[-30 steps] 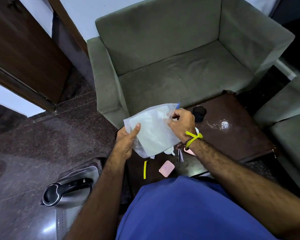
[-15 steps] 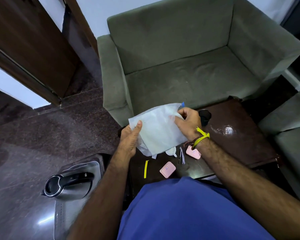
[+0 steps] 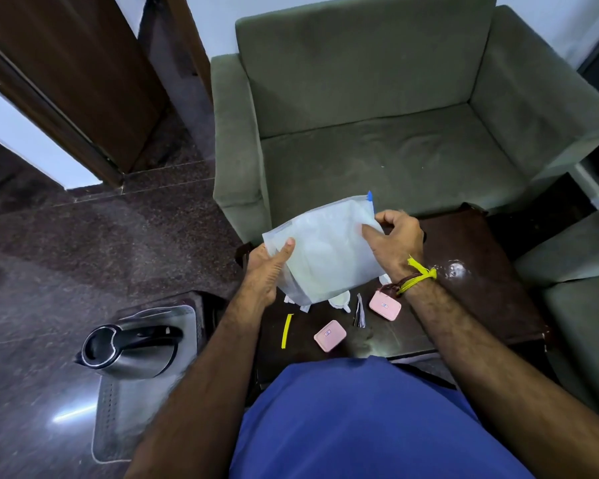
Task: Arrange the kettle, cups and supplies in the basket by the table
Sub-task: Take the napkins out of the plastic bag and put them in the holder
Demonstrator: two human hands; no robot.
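A translucent white plastic bag (image 3: 325,257) is held above the dark wooden table (image 3: 481,292). My left hand (image 3: 267,271) grips its left edge with the thumb on top. My right hand (image 3: 395,243) pinches its upper right corner near a blue tab. A steel kettle (image 3: 132,350) with a black handle lies in the grey perforated basket (image 3: 115,426) on the floor at the left. On the table lie two pink sachets (image 3: 330,335) (image 3: 385,305), a yellow strip (image 3: 287,330), a small grey packet (image 3: 359,311) and white items (image 3: 339,301) half hidden under the bag.
A green armchair (image 3: 377,133) stands just behind the table. Another grey-green seat (image 3: 581,288) is at the right. A dark wooden door (image 3: 77,74) is at the far left over a dark stone floor (image 3: 66,257). A wet or shiny patch (image 3: 457,269) marks the table.
The view has shifted so that chair, table and kettle sit further right. The black cup seen behind my right hand earlier is hidden now. Both hands keep hold of the bag.
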